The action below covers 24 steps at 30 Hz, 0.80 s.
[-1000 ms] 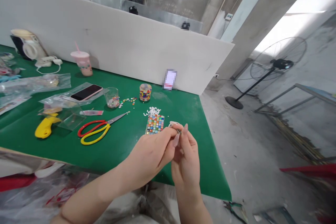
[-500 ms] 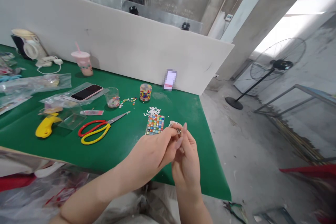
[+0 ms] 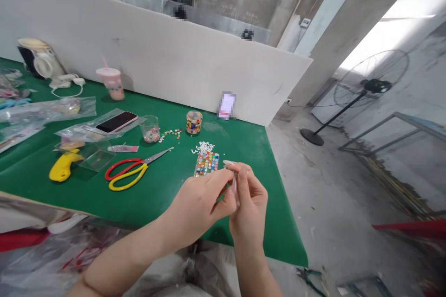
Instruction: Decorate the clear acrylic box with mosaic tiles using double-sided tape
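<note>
My left hand and my right hand meet above the near right part of the green table. Both pinch a small pale object between their fingertips; it is too small to name. Just beyond the fingers lies a flat sheet of coloured mosaic tiles with a heap of small white pieces behind it. A small jar covered in coloured tiles stands further back.
Red and yellow scissors, a yellow cutter, a phone on plastic bags, a clear cup and a pink cup sit to the left. A white partition backs the table. A standing fan is on the floor to the right.
Both hands have shifted slightly right and the right fingers have curled closer over the pinched object. Nothing on the table has moved.
</note>
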Each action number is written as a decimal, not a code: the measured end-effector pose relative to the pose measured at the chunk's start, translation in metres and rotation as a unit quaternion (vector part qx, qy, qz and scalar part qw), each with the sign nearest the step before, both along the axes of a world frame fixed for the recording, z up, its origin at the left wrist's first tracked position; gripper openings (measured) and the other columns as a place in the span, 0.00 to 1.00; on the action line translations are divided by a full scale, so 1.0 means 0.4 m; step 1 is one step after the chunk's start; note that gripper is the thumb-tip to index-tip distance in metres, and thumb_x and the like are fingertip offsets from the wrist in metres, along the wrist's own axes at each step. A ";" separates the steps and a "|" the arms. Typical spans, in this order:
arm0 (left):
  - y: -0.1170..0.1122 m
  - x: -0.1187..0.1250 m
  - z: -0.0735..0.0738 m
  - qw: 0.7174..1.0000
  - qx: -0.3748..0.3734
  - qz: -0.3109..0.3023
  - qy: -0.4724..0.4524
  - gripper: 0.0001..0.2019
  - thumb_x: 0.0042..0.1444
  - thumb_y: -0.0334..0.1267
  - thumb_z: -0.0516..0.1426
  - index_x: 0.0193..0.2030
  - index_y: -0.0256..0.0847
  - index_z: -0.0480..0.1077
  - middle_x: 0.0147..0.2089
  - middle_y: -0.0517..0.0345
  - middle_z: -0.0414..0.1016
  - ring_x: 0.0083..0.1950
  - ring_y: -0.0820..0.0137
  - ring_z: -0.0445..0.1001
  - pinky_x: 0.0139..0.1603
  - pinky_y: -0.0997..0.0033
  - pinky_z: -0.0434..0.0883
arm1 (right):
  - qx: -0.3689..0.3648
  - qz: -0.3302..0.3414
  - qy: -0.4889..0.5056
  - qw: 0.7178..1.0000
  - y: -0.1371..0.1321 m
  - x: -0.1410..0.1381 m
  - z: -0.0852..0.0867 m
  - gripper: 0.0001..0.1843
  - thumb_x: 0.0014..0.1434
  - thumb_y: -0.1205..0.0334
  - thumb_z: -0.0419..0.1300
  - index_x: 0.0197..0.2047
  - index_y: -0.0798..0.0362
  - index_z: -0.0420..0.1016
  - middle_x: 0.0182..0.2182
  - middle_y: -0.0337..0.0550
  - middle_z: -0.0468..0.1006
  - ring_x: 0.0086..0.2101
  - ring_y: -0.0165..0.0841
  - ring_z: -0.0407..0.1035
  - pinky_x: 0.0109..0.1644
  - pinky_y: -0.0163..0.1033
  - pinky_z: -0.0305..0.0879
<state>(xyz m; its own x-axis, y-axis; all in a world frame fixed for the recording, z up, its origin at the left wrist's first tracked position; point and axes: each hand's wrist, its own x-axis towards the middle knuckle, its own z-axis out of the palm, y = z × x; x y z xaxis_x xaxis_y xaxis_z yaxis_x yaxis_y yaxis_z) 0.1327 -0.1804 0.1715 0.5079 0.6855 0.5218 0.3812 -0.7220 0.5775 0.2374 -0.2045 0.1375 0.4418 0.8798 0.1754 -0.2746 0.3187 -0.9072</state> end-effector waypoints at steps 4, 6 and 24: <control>0.001 0.001 -0.005 0.999 0.033 0.016 -0.008 0.09 0.57 0.28 0.47 0.27 0.42 0.57 0.20 0.69 0.57 0.19 0.77 0.55 0.20 0.79 0.56 | 0.003 0.024 0.021 0.999 0.008 0.000 0.001 0.10 0.56 0.50 0.66 0.32 0.44 0.85 0.35 0.39 0.77 0.38 0.31 0.69 0.43 0.37 0.66; 0.002 0.003 -0.009 0.999 0.040 0.017 -0.006 0.09 0.57 0.28 0.47 0.27 0.42 0.58 0.20 0.69 0.59 0.19 0.77 0.56 0.20 0.79 0.57 | -0.001 0.043 0.054 0.998 0.011 -0.002 0.006 0.11 0.56 0.49 0.66 0.30 0.45 0.84 0.30 0.38 0.76 0.35 0.31 0.70 0.42 0.37 0.67; 0.094 -0.051 -0.066 0.990 -0.079 0.121 -0.004 0.11 0.63 0.35 0.47 0.35 0.40 0.69 0.26 0.65 0.71 0.24 0.76 0.66 0.27 0.80 0.63 | -0.074 0.191 0.265 0.942 0.034 0.015 0.021 0.12 0.49 0.50 0.71 0.26 0.49 0.79 0.27 0.36 0.68 0.27 0.28 0.60 0.31 0.34 0.64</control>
<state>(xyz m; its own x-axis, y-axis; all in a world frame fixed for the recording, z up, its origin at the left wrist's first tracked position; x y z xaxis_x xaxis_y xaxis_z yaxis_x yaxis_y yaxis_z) 0.1121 -0.1430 0.1451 0.3154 0.8599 0.4015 0.5257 -0.5105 0.6805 0.2435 -0.1909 0.1460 0.0783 0.9900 -0.1173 -0.7704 -0.0146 -0.6373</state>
